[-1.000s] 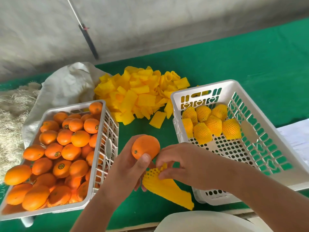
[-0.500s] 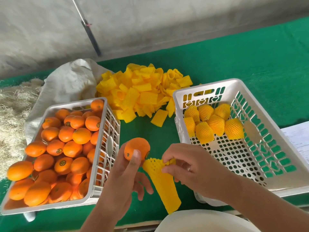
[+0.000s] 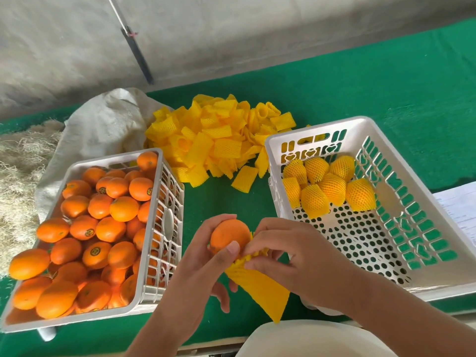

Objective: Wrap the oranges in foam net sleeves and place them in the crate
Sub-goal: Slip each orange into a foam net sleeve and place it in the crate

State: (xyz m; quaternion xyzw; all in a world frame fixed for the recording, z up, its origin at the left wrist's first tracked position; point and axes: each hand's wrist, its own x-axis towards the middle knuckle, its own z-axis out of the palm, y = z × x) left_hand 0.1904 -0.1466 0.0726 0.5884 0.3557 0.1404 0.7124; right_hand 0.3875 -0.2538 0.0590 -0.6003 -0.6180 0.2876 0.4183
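Note:
My left hand (image 3: 198,269) grips a bare orange (image 3: 228,234) between thumb and fingers over the green table. My right hand (image 3: 291,258) pinches the open mouth of a yellow foam net sleeve (image 3: 260,287) right against the orange; the sleeve hangs down toward me. The white crate on the right (image 3: 322,127) holds several wrapped oranges (image 3: 332,185) in its far corner. A white crate on the left (image 3: 152,228) is full of bare oranges (image 3: 103,228). A heap of loose yellow sleeves (image 3: 219,143) lies between the crates at the back.
A pale cloth sack (image 3: 103,124) lies behind the left crate, with dry straw (image 3: 18,161) to its left. Papers (image 3: 461,204) sit at the right edge. A white rounded object (image 3: 309,338) is at the bottom, near me. A grey wall runs behind the green table (image 3: 386,81).
The orange and the sleeve mouth, apart half a second ago, have come together; the sleeve's opening now touches the orange.

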